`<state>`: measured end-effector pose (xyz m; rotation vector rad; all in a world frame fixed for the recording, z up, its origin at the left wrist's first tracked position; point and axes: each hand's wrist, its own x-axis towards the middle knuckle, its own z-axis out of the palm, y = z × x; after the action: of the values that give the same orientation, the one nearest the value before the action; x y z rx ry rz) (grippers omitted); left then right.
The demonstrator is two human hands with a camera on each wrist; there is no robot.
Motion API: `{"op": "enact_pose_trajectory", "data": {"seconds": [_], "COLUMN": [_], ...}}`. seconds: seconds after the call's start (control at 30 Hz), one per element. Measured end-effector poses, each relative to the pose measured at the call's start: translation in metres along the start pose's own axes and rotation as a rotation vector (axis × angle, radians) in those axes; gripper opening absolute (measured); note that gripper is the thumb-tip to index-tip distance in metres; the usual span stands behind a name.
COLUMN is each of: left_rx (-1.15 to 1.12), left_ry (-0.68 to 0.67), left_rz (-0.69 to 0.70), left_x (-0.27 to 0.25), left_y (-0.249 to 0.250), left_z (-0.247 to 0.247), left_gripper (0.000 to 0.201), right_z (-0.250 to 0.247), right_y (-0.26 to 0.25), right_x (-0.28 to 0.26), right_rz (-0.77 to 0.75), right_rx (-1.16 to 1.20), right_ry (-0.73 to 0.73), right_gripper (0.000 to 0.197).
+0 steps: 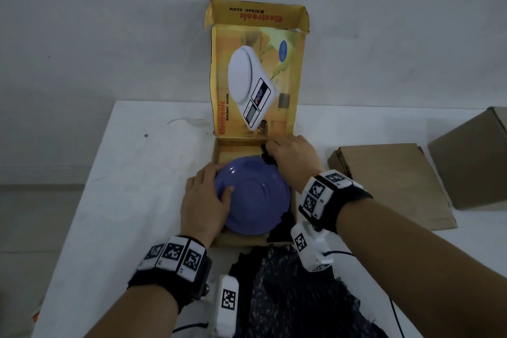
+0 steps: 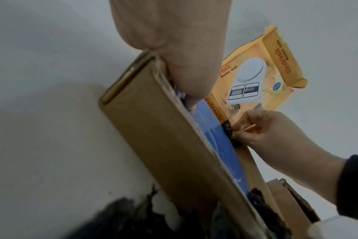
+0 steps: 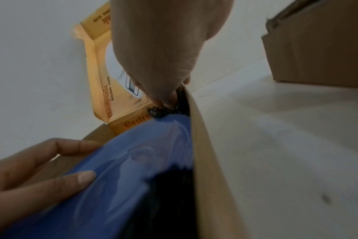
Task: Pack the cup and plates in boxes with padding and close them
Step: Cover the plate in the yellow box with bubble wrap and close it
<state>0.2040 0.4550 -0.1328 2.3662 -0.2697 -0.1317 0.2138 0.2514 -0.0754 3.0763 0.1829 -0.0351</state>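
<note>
**Blue plate being seated on black padding in the scale box**

Blue plastic is what the left hand [image 1: 204, 200] grips: its fingers curl over the left rim of the blue plate [image 1: 256, 197], thumb on top, apparently steadying the plate while the padding is adjusted. That plate lies upside down inside the open yellow box [image 1: 219, 151], whose printed lid stands upright behind it against the wall, leaving the opening free. Black padding [image 1: 284, 223] shows under the plate at the box's right side and near corner, so the plate seems cushioned from below. At the far right corner of the box, the right hand [image 1: 293, 153] pinches a bunched edge of that padding between fingertips and thumb, probably tucking it down between plate and wall. More black wrap [image 1: 296, 296] lies on the desk [image 1: 109, 200] in front of the box. Further right, a flat brown carton [image 1: 392, 186] and 1 taller brown box [image 1: 472, 162] wait on the desk. No cup is in view.
</note>
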Motion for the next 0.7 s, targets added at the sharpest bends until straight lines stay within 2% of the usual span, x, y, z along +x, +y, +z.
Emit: {"op": "enact_pose_trajectory", "data": {"seconds": [0.1, 0.17, 0.23, 0.33, 0.4, 0.47, 0.5, 0.57, 0.63, 0.7], "left_rx": [0.008, 0.012, 0.012, 0.016, 0.014, 0.018, 0.023, 0.021, -0.005, -0.024], "left_ry": [0.006, 0.019, 0.022, 0.0, -0.026, -0.053, -0.072, -0.117, -0.143, -0.146], "left_rz": [0.005, 0.008, 0.008, 0.013, 0.021, 0.033, 0.041, 0.072, 0.08, 0.058], "left_x": [0.0, -0.001, -0.001, 0.0, 0.001, 0.002, 0.002, 0.0, -0.005, -0.008], "left_y": [0.002, 0.003, 0.004, 0.004, 0.002, -0.002, -0.004, -0.007, -0.007, -0.006], "left_z": [0.0, 0.0, -0.001, -0.002, -0.004, -0.006, -0.007, -0.01, -0.011, -0.011], "left_gripper": [0.04, 0.039, 0.038, 0.037, 0.036, 0.038, 0.041, 0.052, 0.059, 0.061], "right_z": [0.012, 0.014, 0.016, 0.015, -0.002, -0.018, -0.027, -0.033, -0.025, -0.009], "right_y": [-0.002, -0.004, -0.005, 0.001, 0.0, -0.005, -0.01, -0.022, -0.034, -0.039], "right_x": [-0.007, -0.013, -0.019, -0.03, -0.04, -0.059, -0.074, -0.108, -0.138, -0.156], "right_rz": [0.033, 0.009, 0.014, 0.022, 0.045, 0.026, -0.02, -0.162, -0.312, -0.393], "right_rx": [-0.093, -0.117, -0.118, -0.06, 0.038, 0.224, 0.338, 0.483, 0.463, 0.37], "right_ry": [0.084, 0.054, -0.059, -0.126, -0.023, 0.135, 0.089, -0.173, -0.4, -0.463], "right_gripper": [0.015, 0.012, 0.027, 0.045, 0.044, 0.025, 0.02, 0.032, 0.05, 0.058]}}
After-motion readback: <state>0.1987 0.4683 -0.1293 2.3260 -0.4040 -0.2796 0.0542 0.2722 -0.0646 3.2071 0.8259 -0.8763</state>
